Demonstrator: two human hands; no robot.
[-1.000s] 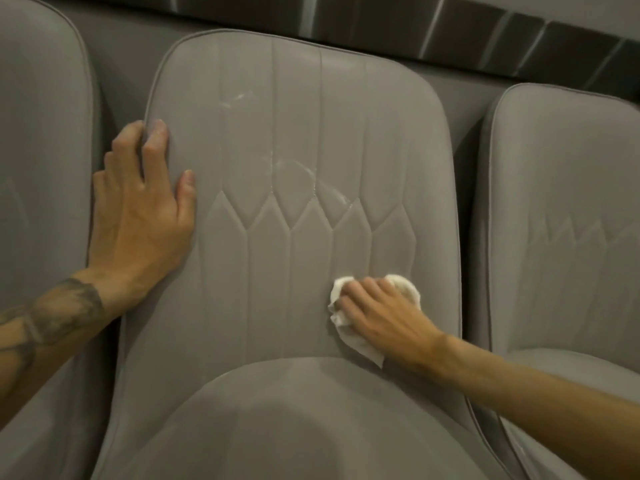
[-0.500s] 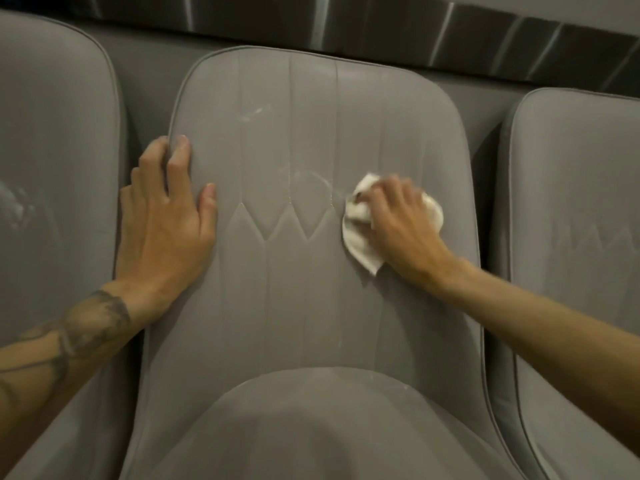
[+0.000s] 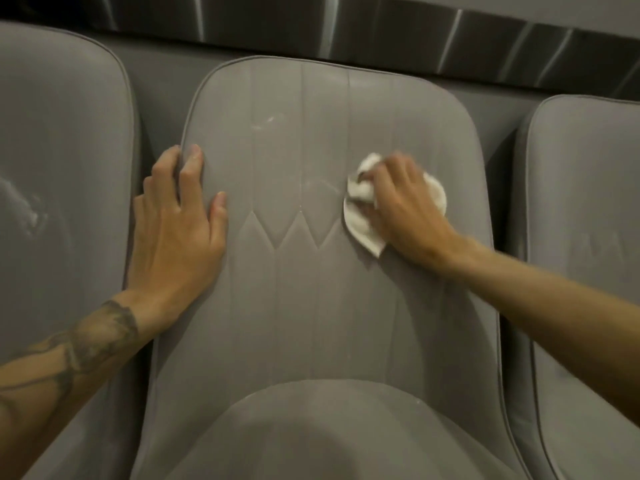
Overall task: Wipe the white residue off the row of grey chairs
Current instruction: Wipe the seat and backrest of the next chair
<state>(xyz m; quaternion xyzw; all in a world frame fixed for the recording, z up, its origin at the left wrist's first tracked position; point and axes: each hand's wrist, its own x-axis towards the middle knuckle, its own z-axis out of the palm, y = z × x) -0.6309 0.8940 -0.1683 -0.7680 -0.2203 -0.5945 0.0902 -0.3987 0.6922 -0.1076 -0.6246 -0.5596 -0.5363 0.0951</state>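
My right hand (image 3: 410, 209) has its grip closed on a crumpled white cloth (image 3: 360, 216), pressing it flat against the backrest of the middle chair (image 3: 311, 306), on the right half of the back, just above and to the right of the zigzag stitching (image 3: 294, 233). The cloth bunches out past my fingers (image 3: 384, 174) on the left and peeks out behind my knuckles on the right, and a pointed corner hangs below my palm. My left hand (image 3: 176, 237) lies open and flat on the left edge of the same backrest, fingers spread, two fingertips curling over the piping at the rim, gripping nothing. My left forearm (image 3: 76, 351), tattooed near the wrist, crosses the gap to the left chair (image 3: 62, 168). White residue (image 3: 263, 123) shows as faint streaks high on the middle backrest, left of centre, well apart from the cloth, and a thin pale arc (image 3: 318, 185) lies just left of the cloth. The left chair carries a bigger whitish smear (image 3: 24, 209) on its back. The right chair (image 3: 581, 202) shows only at its edge, and I cannot tell whether it is marked. A dark strip with shiny bands (image 3: 415, 32) runs behind the chair tops.
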